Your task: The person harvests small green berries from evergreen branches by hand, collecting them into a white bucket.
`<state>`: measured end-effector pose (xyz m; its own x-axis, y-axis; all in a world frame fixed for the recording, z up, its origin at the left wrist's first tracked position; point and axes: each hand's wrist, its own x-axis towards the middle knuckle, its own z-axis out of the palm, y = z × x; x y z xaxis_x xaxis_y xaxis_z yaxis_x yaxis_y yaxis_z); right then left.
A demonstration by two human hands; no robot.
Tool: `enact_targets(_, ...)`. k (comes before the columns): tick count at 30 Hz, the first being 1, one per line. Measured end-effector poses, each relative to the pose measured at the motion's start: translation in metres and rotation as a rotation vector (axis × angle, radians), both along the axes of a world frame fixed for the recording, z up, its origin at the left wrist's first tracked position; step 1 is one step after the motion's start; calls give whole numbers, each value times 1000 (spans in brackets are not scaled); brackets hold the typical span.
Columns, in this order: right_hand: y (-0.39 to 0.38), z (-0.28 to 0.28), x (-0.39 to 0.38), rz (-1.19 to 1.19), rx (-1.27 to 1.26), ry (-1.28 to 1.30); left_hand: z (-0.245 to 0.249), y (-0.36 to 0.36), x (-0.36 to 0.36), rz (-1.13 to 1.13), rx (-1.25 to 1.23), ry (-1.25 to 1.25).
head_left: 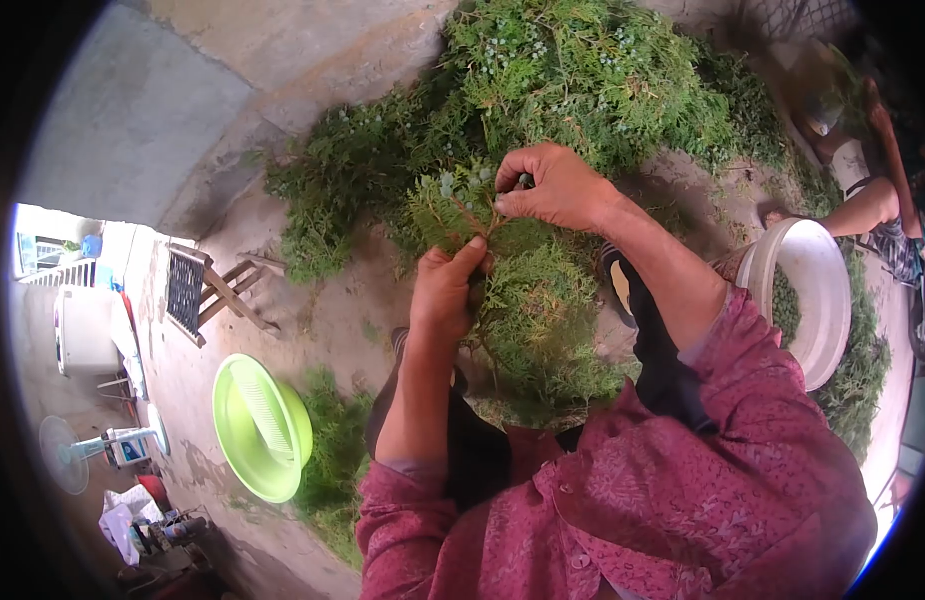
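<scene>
My left hand (449,290) is closed around the stem of a leafy evergreen sprig (438,215), thumb uppermost. Bluish-green cones cluster near the sprig's top. My right hand (565,190) is at the sprig's right side, thumb and forefinger curled together in a pinch. A small dark green cone (526,180) shows between those fingers; whether it is still on its stem cannot be made out. More cut foliage (543,310) hangs or lies below my hands, between my legs. Beyond them rises a large heap of evergreen branches (593,80) dotted with cones.
At right stands a white bucket (843,310) with small green cones (785,305) inside. A co-worker's leg (863,210) is beyond it. On the left are a lime-green basin (301,435) with a ridged washboard surface, a folding stool (218,295) and a fan (65,455).
</scene>
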<state>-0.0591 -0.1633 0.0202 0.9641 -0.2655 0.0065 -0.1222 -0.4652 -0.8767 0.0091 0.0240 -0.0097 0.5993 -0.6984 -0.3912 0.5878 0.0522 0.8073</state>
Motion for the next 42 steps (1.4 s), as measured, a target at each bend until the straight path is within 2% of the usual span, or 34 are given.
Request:
enact_targets(4, 8, 4, 0, -20, -59, -15, 1, 1, 0, -18, -10, -38)
enact_targets(6, 13, -2, 2, -91, -133, -218, 8, -3, -1, 29, 15, -53)
enact_targets(7, 15, -2, 4, -89, -132, -215, 13, -5, -3, 31, 15, -50)
enact_targets(9, 19, 2, 6, -156, 219, -93, 21, -8, -5, 93, -59, 6)
enact_targets(10, 13, 2, 7, -153, 219, -90, 20, -6, -3, 97, -59, 9)
enact_targets(12, -8, 1, 9, -151, 953, -25, 16, 2, 5, 40, -32, 6)
enact_targets(13, -13, 3, 7, -147, 954, -17, 19, 3, 6, 46, -31, 11)
enact_targets(15, -20, 13, 4, -97, 1274, -259, 30, 4, 10, 90, 25, 41)
enact_targets(16, -17, 16, 0, -20, 1370, -290, 26, 9, 19, 14, -87, 162)
enact_targets(17, -10, 18, -1, -13, 1373, -285, 22, 12, 22, 23, -86, 160)
enact_targets(19, 4, 23, -3, 48, 1454, -233, 21, 16, 25, 117, -297, 323)
enact_targets(20, 6, 18, -2, 80, 1471, -212, 13, 20, 34, -3, -443, 380)
enact_targets(23, 9, 11, 0, 170, 1381, -107, 12, 25, 41, -70, -549, 418)
enact_targets(24, 11, 10, 2, 154, 1197, -47, 13, 25, 41, -70, -548, 416)
enact_targets(25, 14, 11, 2, 155, 1196, -48, 14, 25, 40, -44, -537, 393)
enact_targets(27, 22, 13, 1, 91, 858, 167, 19, 21, 36, -22, -525, 370)
enact_targets(28, 25, 7, 3, 126, 833, 196, 27, 17, 30, 58, -435, 379)
enact_targets(29, 28, 4, 4, 123, 834, 195, 30, 14, 27, 139, -345, 387)
enact_targets(31, 37, 2, 5, 187, 952, 215, 17, 12, 32, 123, -298, 332)
enact_targets(34, 44, 7, 5, 175, 902, 210, 3, 14, 36, 96, -261, 242)
enact_targets(36, 43, 1, 6, 183, 903, 197, 4, 13, 34, 81, -270, 207)
enact_targets(39, 41, -2, 7, 219, 946, 192, 25, 6, 22, 198, -177, 259)
enact_targets(41, 39, 3, 4, 193, 1172, 225, 30, 6, 17, 164, -141, 145)
enact_targets(42, 37, 6, 3, 193, 1171, 223, 33, 4, 14, 163, -142, 143)
